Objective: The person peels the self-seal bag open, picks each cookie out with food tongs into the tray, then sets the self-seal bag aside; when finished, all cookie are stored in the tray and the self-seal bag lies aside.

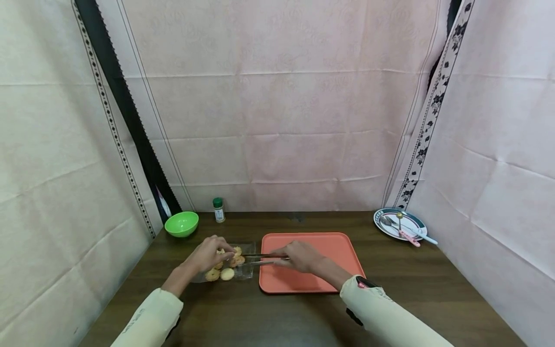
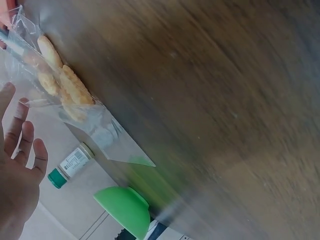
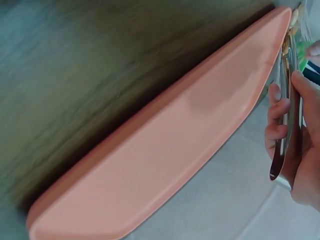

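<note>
A clear plastic bag [image 1: 248, 274] of round cookies [image 1: 227, 274] lies on the table left of the coral tray [image 1: 270, 284]. My left hand [image 1: 212, 255] is over the bag, and its fingertips pinch the film near the upper edge, as the left wrist view [image 2: 20, 165] suggests. Metal tongs [image 3: 295, 112] are gripped in my right hand [image 1: 301, 256], above the tray's left part. Their tips point left into the bag, beside the cookies. Whether they hold a cookie is hard to tell.
Behind the bag stand a green bowl [image 1: 182, 224] and a small green-capped bottle [image 1: 218, 210]. At the back right is a rimmed plate [image 1: 380, 226] with cutlery, including a pink-handled piece [image 1: 409, 238]. Pale cloth [image 1: 277, 120] hangs around the table [image 1: 243, 318].
</note>
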{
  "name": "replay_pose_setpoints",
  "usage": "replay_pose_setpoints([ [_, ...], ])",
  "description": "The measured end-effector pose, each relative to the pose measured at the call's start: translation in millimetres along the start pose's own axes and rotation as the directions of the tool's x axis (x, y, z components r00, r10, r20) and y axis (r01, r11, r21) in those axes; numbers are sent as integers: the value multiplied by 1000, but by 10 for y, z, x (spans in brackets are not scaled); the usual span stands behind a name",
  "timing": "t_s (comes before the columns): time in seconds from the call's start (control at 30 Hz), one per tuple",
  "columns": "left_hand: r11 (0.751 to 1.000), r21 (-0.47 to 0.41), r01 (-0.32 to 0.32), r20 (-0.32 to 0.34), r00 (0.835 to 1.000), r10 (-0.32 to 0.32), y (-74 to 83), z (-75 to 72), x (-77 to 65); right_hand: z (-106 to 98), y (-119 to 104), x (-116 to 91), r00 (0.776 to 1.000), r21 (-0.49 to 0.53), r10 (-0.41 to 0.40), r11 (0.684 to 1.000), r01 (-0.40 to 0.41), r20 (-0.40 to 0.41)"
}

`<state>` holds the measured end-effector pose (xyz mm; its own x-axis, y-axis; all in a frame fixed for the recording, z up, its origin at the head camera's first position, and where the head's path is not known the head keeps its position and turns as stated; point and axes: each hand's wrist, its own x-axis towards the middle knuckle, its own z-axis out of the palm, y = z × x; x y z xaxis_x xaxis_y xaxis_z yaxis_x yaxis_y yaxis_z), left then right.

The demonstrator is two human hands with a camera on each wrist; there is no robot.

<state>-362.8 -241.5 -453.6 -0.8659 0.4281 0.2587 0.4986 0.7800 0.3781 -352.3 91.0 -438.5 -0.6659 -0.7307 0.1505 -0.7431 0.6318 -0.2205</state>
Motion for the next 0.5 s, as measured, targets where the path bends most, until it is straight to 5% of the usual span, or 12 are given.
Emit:
replay_pose_setpoints([
  [0.5,999,11,33,20,999,-33,-23,-2,33,-182,228,-264,999,0,34,999,-34,-11],
])
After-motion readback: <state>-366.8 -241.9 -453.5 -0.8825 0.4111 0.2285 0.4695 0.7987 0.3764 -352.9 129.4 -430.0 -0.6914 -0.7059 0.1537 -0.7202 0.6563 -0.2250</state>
